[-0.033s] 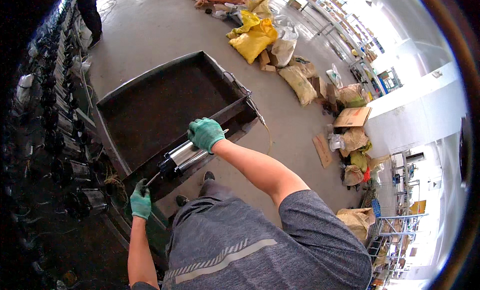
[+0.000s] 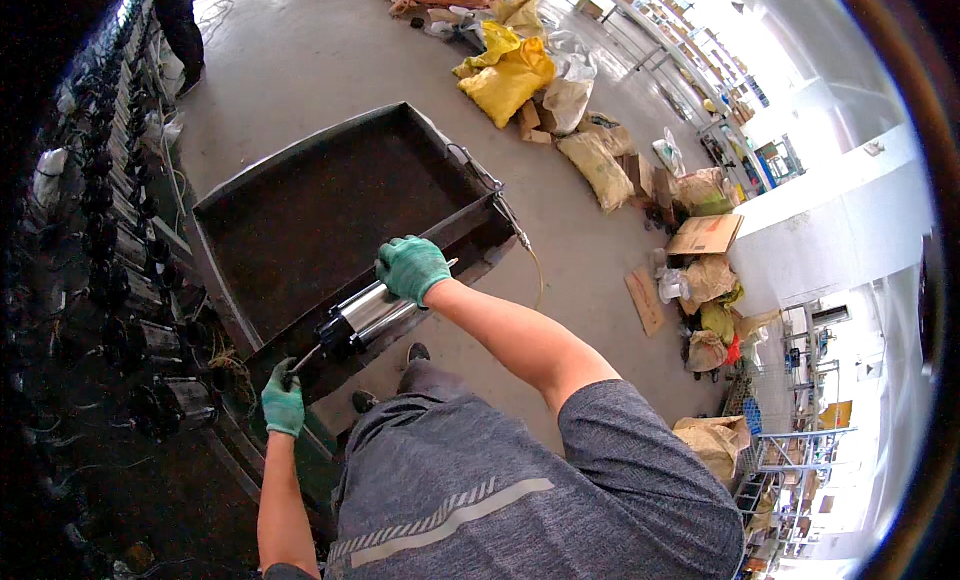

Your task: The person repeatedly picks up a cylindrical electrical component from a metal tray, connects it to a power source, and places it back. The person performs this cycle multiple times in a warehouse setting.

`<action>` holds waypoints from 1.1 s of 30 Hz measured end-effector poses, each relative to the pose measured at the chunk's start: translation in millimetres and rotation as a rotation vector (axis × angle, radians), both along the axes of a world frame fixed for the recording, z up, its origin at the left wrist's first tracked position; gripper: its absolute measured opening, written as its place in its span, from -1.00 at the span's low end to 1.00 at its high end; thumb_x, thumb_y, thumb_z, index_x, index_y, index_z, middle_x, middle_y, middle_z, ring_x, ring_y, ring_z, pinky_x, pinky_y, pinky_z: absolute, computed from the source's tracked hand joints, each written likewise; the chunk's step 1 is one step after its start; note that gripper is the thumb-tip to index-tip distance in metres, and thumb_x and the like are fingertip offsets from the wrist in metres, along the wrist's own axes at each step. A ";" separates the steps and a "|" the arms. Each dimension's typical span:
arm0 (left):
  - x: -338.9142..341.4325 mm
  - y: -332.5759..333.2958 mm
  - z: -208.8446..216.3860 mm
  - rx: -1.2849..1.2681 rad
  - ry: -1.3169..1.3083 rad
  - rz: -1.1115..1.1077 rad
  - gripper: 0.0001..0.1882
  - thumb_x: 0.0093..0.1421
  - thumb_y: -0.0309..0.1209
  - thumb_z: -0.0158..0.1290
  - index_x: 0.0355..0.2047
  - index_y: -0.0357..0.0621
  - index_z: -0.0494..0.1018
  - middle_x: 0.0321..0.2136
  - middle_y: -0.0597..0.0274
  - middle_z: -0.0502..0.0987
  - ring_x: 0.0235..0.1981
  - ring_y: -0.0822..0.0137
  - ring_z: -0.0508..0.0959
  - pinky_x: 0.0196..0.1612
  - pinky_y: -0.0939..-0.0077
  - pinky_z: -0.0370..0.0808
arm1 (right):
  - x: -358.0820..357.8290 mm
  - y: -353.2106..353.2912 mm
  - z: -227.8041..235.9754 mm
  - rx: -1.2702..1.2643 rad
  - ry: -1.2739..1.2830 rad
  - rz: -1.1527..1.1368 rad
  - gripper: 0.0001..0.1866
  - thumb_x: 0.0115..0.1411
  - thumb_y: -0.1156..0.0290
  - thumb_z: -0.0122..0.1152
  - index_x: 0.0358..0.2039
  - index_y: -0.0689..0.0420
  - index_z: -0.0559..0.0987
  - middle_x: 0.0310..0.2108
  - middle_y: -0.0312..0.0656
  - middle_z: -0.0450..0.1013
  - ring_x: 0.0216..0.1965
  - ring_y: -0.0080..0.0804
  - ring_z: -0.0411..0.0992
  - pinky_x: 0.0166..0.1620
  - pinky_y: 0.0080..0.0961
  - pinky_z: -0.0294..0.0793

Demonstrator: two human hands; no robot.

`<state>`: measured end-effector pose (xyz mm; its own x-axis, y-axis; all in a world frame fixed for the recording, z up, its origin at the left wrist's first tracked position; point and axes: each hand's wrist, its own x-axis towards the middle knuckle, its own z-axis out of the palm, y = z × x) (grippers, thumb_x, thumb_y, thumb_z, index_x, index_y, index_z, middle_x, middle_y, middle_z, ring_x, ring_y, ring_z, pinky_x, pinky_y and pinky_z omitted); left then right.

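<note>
A silver cylindrical unit like a motor (image 2: 365,308), with a black end cap (image 2: 337,336), lies over the near ledge of a dark metal tank (image 2: 225,290). My right hand (image 2: 412,268), in a green glove, is wrapped over its right end from above. A thin metal rod (image 2: 307,358) sticks out of the black end. My left hand (image 2: 283,400), gloved in green with dark fingertips, is closed around the rod's outer end. The palm sides of both hands are hidden.
Many similar dark units (image 2: 150,340) stand in rows along my left. A cable (image 2: 541,280) hangs from fittings at the tank's right corner. Yellow sacks (image 2: 510,80) and cardboard (image 2: 705,234) lie on the floor to the right. Another person's leg (image 2: 180,30) shows at far left.
</note>
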<state>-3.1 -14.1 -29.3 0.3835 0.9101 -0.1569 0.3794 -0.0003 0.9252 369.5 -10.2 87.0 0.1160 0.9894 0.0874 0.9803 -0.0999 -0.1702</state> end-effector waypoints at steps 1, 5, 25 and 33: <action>3.3 -0.1 -1.2 -0.107 -0.116 0.016 -0.59 0.29 -0.57 0.09 0.17 -0.19 0.48 0.01 0.21 0.58 0.03 0.35 0.54 0.15 0.44 0.46 | 0.4 -0.3 -2.0 0.006 -0.007 0.001 -0.74 0.23 0.15 0.16 -0.36 0.06 0.65 -0.29 -0.09 0.59 -0.18 -0.04 0.55 -0.06 -0.13 0.54; -0.5 -1.0 9.7 -0.374 -0.358 0.085 -0.62 0.36 -0.46 0.09 0.17 -0.24 0.47 0.05 0.24 0.55 0.04 0.38 0.51 0.12 0.48 0.45 | 0.3 9.4 2.3 -0.049 -0.046 -0.006 -0.75 0.22 0.14 0.17 -0.35 0.02 0.66 -0.29 -0.11 0.60 -0.19 -0.06 0.57 -0.08 -0.14 0.57; -0.6 1.4 4.0 0.025 -0.079 0.022 -0.61 0.29 -0.44 0.14 0.14 -0.11 0.50 -0.24 0.25 0.58 -0.29 0.46 0.52 -0.18 0.56 0.47 | -1.0 5.1 -5.5 0.054 -0.058 0.050 -0.74 0.22 0.13 0.18 -0.40 0.05 0.60 -0.32 -0.11 0.58 -0.22 -0.02 0.55 -0.15 -0.09 0.56; -2.0 4.8 34.1 -0.548 -0.517 0.069 -0.61 0.38 -0.26 0.13 0.18 -0.03 0.50 -0.18 0.40 0.59 -0.27 0.43 0.54 -0.12 0.51 0.51 | -2.3 5.2 -2.2 0.047 -0.074 0.048 -0.76 0.21 0.15 0.19 -0.38 0.03 0.63 -0.32 -0.14 0.59 -0.23 -0.03 0.55 -0.16 -0.10 0.56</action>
<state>-5.1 -9.3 4.8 0.4764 0.7781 -0.4094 -0.1207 0.5191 0.8462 367.3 -5.0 84.8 0.0597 0.9883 0.1402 0.9939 -0.0458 -0.1001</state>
